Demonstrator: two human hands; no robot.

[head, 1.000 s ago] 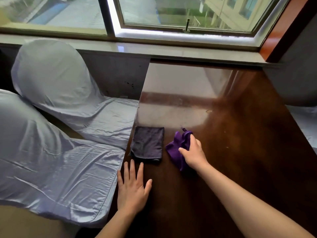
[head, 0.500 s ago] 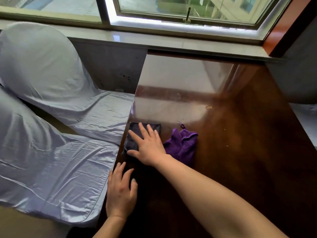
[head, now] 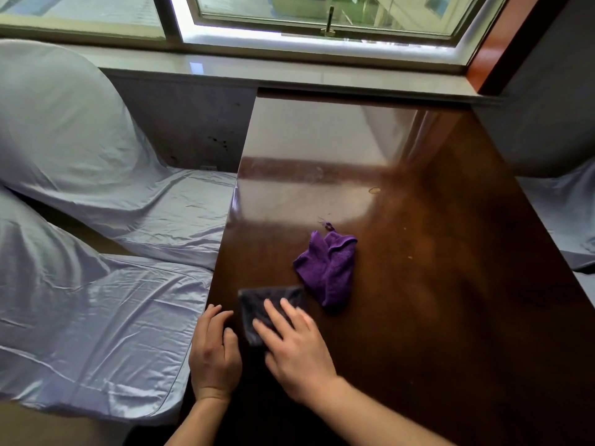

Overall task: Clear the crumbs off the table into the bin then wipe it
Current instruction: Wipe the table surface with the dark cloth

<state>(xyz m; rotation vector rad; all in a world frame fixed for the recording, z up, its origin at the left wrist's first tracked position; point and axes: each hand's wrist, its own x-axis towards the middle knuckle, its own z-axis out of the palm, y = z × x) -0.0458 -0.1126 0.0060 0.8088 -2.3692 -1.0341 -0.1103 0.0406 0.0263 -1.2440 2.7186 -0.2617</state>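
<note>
Dark folded cloth [head: 272,305] lies near the left edge of the glossy brown surface [head: 450,284], and my right hand [head: 294,350] presses flat on it with fingers spread, a wide grip that clasps nothing. My left hand [head: 214,355] rests just beside it at the edge, fingers loosely curled and holding nothing. Just past the dark cloth sits a crumpled purple cloth [head: 328,268], and a few pale crumbs [head: 374,190] dot the wood farther out toward the window [head: 322,20].

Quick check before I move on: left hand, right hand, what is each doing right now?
Left hand: fingers loosely curled, resting at the table edge, holding nothing.
Right hand: open, fingers spread, pressed flat on the dark cloth.
</note>
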